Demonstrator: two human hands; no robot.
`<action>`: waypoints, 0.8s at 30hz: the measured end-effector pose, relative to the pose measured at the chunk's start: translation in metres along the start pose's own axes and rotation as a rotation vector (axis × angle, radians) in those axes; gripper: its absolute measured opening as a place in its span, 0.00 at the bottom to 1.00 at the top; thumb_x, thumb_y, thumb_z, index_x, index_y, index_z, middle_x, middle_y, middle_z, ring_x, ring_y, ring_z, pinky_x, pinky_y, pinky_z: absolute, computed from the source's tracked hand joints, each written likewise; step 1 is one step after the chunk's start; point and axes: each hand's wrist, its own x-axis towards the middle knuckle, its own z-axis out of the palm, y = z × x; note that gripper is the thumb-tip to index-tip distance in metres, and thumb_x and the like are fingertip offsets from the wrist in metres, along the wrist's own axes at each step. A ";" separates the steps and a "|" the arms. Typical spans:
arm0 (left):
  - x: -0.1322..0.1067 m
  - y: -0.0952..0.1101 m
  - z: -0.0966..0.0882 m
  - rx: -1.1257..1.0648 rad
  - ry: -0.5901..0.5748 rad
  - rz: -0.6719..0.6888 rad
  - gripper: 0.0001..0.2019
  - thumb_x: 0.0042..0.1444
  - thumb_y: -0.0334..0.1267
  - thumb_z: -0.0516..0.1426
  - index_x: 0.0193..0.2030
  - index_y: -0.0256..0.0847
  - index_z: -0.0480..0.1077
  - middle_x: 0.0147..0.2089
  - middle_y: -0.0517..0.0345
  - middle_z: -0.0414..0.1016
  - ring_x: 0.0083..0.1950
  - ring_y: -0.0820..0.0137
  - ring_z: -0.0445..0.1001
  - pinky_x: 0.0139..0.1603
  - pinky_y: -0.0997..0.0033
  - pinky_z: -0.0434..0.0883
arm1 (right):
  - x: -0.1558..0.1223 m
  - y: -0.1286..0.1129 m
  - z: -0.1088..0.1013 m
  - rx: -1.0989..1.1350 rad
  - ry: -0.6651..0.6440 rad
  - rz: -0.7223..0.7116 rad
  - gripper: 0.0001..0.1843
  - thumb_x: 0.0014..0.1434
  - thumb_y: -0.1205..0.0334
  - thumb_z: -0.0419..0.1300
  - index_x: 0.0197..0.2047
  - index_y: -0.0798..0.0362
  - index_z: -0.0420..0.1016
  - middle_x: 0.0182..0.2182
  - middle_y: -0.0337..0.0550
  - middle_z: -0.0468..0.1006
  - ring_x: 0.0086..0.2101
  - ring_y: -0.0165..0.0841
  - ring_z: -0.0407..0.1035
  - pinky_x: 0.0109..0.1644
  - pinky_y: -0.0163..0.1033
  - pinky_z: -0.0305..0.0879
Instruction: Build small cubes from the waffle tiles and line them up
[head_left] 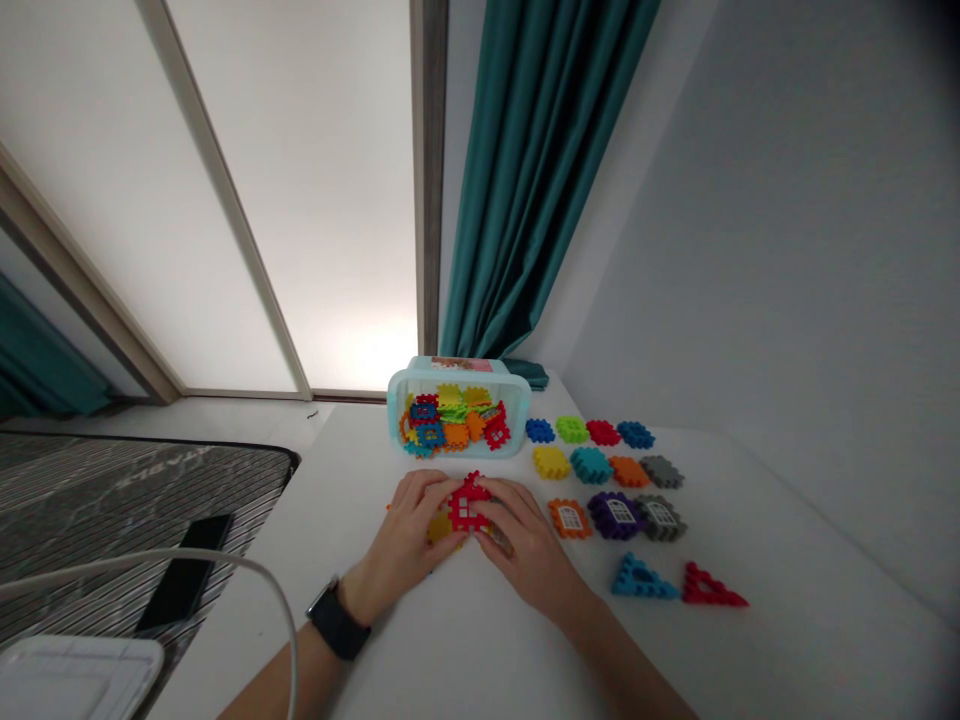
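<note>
Both my hands meet on the white table [787,600], just in front of a clear tub. My left hand [409,545], with a black watch on its wrist, and my right hand [525,545] are closed together around a red window-shaped block [466,505]. A yellow block [439,527] shows under the left fingers, joined to or pressed against the red one. Whether more pieces lie under my palms is hidden.
A clear light-blue tub [457,415] holds several coloured blocks. To the right lie rows of blocks: blue [539,431], green [571,429], yellow [551,462], purple [615,514], grey [660,517], plus blue [637,580] and red [709,588] triangles. A phone [187,580] lies left.
</note>
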 end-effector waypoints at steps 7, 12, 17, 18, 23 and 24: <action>-0.002 -0.004 -0.001 0.062 0.012 -0.043 0.27 0.57 0.40 0.66 0.61 0.46 0.64 0.61 0.45 0.64 0.62 0.54 0.66 0.61 0.48 0.71 | -0.001 0.001 0.001 -0.015 0.027 -0.002 0.16 0.64 0.69 0.59 0.54 0.48 0.72 0.59 0.50 0.74 0.58 0.42 0.67 0.61 0.55 0.70; -0.001 -0.006 -0.003 0.134 0.000 -0.005 0.23 0.59 0.44 0.65 0.58 0.44 0.66 0.60 0.44 0.65 0.61 0.53 0.67 0.60 0.48 0.71 | 0.000 -0.001 -0.001 -0.036 0.020 0.007 0.17 0.63 0.69 0.60 0.55 0.48 0.72 0.59 0.49 0.73 0.58 0.42 0.67 0.62 0.53 0.70; 0.000 -0.007 -0.001 0.185 -0.013 0.016 0.22 0.58 0.46 0.65 0.56 0.43 0.67 0.58 0.44 0.67 0.58 0.53 0.68 0.57 0.49 0.72 | 0.002 -0.005 -0.003 -0.074 -0.040 0.045 0.17 0.63 0.70 0.59 0.55 0.49 0.72 0.59 0.50 0.73 0.57 0.42 0.68 0.60 0.53 0.70; 0.000 -0.007 -0.001 0.191 -0.013 0.017 0.22 0.58 0.46 0.65 0.56 0.43 0.68 0.58 0.44 0.68 0.58 0.53 0.68 0.57 0.49 0.72 | 0.002 -0.006 -0.004 -0.081 -0.045 0.050 0.17 0.63 0.70 0.59 0.55 0.49 0.72 0.59 0.50 0.73 0.56 0.43 0.68 0.59 0.53 0.70; 0.000 -0.002 -0.002 0.218 0.004 0.018 0.19 0.60 0.47 0.63 0.55 0.43 0.69 0.56 0.45 0.69 0.57 0.54 0.69 0.56 0.49 0.72 | 0.003 -0.009 -0.005 -0.121 -0.037 0.063 0.18 0.62 0.71 0.59 0.54 0.49 0.72 0.59 0.50 0.73 0.57 0.44 0.68 0.60 0.55 0.69; 0.001 -0.001 -0.001 0.224 0.008 0.020 0.19 0.60 0.47 0.63 0.55 0.43 0.69 0.56 0.45 0.69 0.56 0.54 0.70 0.56 0.49 0.72 | 0.003 -0.009 -0.005 -0.124 -0.038 0.066 0.18 0.62 0.71 0.59 0.55 0.49 0.72 0.59 0.50 0.73 0.56 0.44 0.68 0.60 0.56 0.69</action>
